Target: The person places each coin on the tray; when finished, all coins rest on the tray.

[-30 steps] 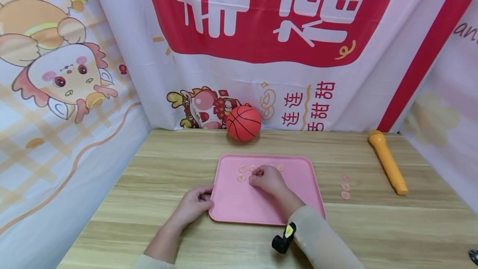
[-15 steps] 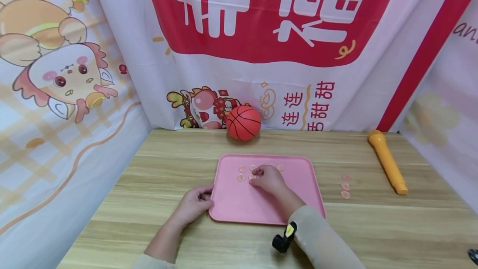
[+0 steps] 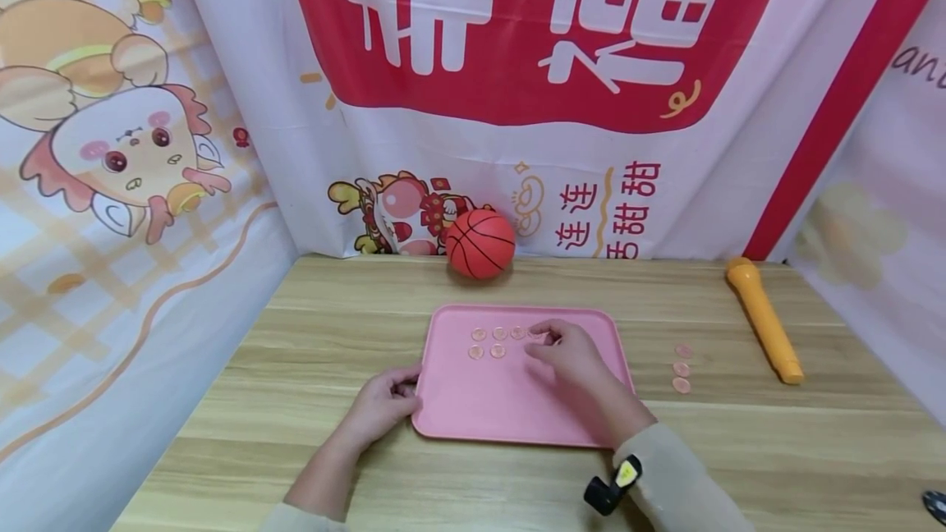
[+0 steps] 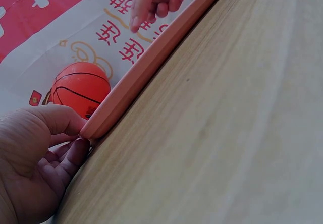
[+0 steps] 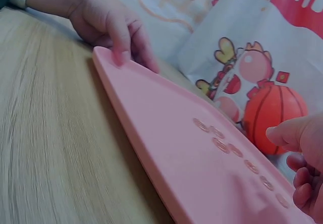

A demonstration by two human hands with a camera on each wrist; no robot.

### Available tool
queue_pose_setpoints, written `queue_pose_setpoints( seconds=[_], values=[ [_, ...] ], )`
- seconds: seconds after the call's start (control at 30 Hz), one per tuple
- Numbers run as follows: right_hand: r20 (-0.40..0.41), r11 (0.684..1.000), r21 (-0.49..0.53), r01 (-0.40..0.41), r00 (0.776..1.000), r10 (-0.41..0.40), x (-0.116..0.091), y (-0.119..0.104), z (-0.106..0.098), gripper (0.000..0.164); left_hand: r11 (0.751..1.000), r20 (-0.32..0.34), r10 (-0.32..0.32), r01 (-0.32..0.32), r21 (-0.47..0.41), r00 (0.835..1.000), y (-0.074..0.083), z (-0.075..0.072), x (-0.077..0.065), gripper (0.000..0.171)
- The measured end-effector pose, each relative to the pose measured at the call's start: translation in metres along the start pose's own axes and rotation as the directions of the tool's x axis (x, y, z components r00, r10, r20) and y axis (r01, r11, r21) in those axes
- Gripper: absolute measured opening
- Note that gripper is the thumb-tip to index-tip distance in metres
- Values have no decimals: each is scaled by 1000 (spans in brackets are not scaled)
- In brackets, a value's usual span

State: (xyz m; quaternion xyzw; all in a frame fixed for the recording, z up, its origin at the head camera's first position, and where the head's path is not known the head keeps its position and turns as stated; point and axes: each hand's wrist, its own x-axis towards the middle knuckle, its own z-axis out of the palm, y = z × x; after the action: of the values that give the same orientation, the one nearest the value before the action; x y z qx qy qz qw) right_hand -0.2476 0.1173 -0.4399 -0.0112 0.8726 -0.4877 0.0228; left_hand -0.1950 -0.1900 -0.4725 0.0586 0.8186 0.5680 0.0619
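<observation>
A pink tray lies on the wooden table. At its left edge my left hand grips the rim, thumb on top and the other fingers curled at the outer side. Small round copper-coloured coins lie on the tray in two rows: a back row of several, with one coin at its left end, and a front row of two, including a right-hand coin. My right hand hovers over the right end of the back row, partly covering it. In the right wrist view nothing shows between the right thumb and fingers.
Right of the tray, three more coins form a column on the table. Beyond them lies a yellow-orange toy microphone. A small red basketball sits behind the tray, against the printed cloth backdrop.
My right hand has let go of the second front-row coin and moved right and slightly up, uncovering it and more of the back row. My left hand stays on the tray's edge.
</observation>
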Motion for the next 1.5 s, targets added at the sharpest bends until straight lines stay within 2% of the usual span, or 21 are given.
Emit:
queue_pose_setpoints(
  seconds=[0.2,0.3,0.5,0.6,0.9,1.13,1.27,1.37,1.5],
  values=[
    [-59,998,-59,13,998,-16,-10,20,-33,35,1000,-1,4,-4,9,1000,0,-1,0,60],
    [-96,998,-69,-16,995,9,-15,30,-48,37,1000,-2,2,-2,10,1000,1,-1,0,60],
    [-156,996,-4,-94,983,93,-28,46,-71,40,1000,3,1,-1,7,1000,0,-1,0,60],
    [-170,996,3,-87,982,86,-33,55,-83,41,1000,4,2,-2,4,1000,0,-1,0,60],
    [-186,990,-130,-62,982,37,-50,84,-112,46,1000,-3,-13,14,9,1000,1,0,-1,60],
    [-135,967,-174,-185,977,163,-58,99,-130,62,1000,-11,-30,30,2,999,1,1,0,60],
    [-107,958,-181,-223,973,206,-61,106,-138,72,1000,-8,-25,25,2,1000,1,1,0,60],
    [-119,957,-213,-194,978,172,-65,111,-142,69,1000,-6,-25,25,5,1000,1,1,0,60],
    [-148,952,-274,-135,984,97,-67,116,-145,57,1000,-9,-26,26,7,1000,2,1,0,60]
  ],
)
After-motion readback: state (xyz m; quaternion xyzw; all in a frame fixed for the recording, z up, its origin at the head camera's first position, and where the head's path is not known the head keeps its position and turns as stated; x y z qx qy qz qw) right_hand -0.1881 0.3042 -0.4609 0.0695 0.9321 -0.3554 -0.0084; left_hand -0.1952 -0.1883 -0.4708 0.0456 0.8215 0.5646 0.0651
